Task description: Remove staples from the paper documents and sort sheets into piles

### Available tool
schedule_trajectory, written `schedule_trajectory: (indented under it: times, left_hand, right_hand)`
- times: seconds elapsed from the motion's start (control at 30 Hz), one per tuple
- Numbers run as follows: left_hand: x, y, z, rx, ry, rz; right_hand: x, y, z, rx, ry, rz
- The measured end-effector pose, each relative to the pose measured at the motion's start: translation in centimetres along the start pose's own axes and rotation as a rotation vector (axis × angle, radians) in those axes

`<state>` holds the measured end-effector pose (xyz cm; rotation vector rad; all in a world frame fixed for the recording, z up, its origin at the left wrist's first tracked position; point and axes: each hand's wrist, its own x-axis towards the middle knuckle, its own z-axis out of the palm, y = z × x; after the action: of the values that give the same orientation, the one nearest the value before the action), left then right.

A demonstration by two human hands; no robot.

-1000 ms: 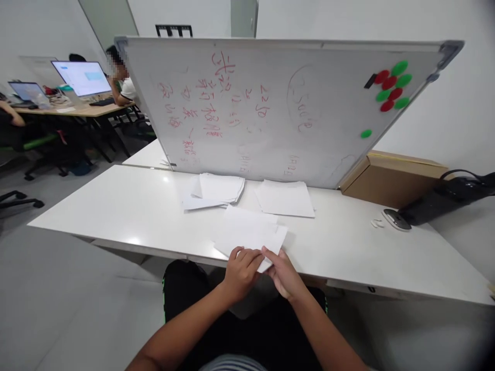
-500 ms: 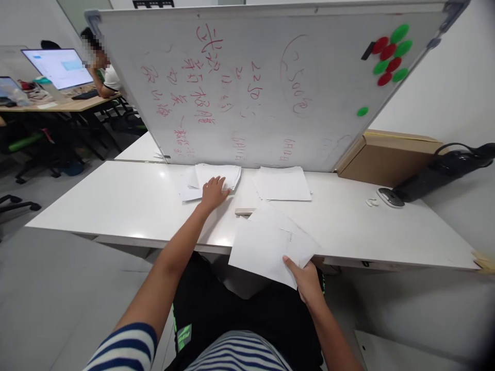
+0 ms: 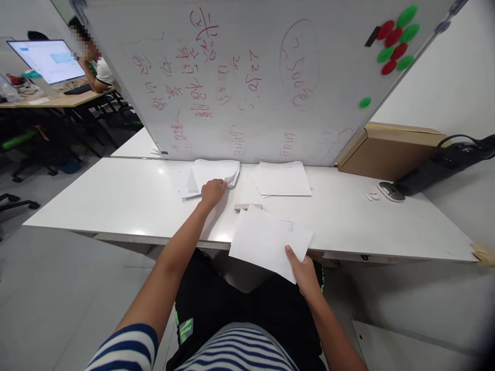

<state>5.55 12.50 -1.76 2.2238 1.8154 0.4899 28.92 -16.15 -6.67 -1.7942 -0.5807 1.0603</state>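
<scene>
On the white desk, my left hand [image 3: 213, 193] is at the front right corner of the left paper stack [image 3: 214, 169]. Its fingers are closed on a sheet of paper, whose corner curls up beside the fingertips. My right hand [image 3: 304, 272] grips several sheets of paper [image 3: 266, 238] by their lower right corner, thumb on top. These sheets hang over the desk's front edge, with a little printed text near their upper right. Behind them lies a second paper stack [image 3: 282, 179]. A small light-coloured bar [image 3: 247, 207] sits between the stacks and the held sheets, partly covered by them.
A whiteboard [image 3: 263, 118] with red writing and round magnets stands across the desk's [image 3: 116, 201] back. To the right are a cardboard box [image 3: 386, 152], a computer mouse [image 3: 390, 191], white earbuds [image 3: 372, 197] and a black cylindrical object [image 3: 429, 167]. Another person sits at a monitor [image 3: 48, 62] at left.
My left hand's fingers have closed on a sheet at the left stack, and its corner now lifts. The sheets in my right hand have shifted slightly and sit more evenly together. The view tilted down a little.
</scene>
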Motion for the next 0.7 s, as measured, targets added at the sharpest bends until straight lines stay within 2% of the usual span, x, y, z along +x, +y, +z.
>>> schedule_trajectory:
  times: [0.17, 0.3, 0.4, 0.5, 0.6, 0.7]
  left_hand:
    - [-1.5, -0.4, -1.6, -0.248, 0.074, -0.125]
    - [-3.9, 0.6, -2.9, -0.342, 0.171, -0.066]
    - [-7.5, 2.4, -3.1, -0.368, 0.202, 0.118]
    - [-12.8, 4.6, -2.3, -0.272, 0.225, 0.436]
    - [-18.2, 6.5, -1.1, -0.173, 0.161, 0.713]
    - [-22.2, 7.6, 0.5, -0.157, 0.068, 0.833]
  right_hand:
    - [0.2, -0.2, 0.1, -0.043, -0.044, -0.031]
    - [0.1, 0.0, 0.3, -0.047, -0.118, -0.032]
    - [0.0, 0.2, 0.6, -0.007, -0.154, -0.031]
    - [-0.2, 0.2, 0.9, 0.115, -0.191, -0.022]
    - [-0.7, -0.1, 1.5, 0.286, -0.28, 0.035]
    - [-1.2, -0.7, 2.0, 0.462, -0.393, 0.079]
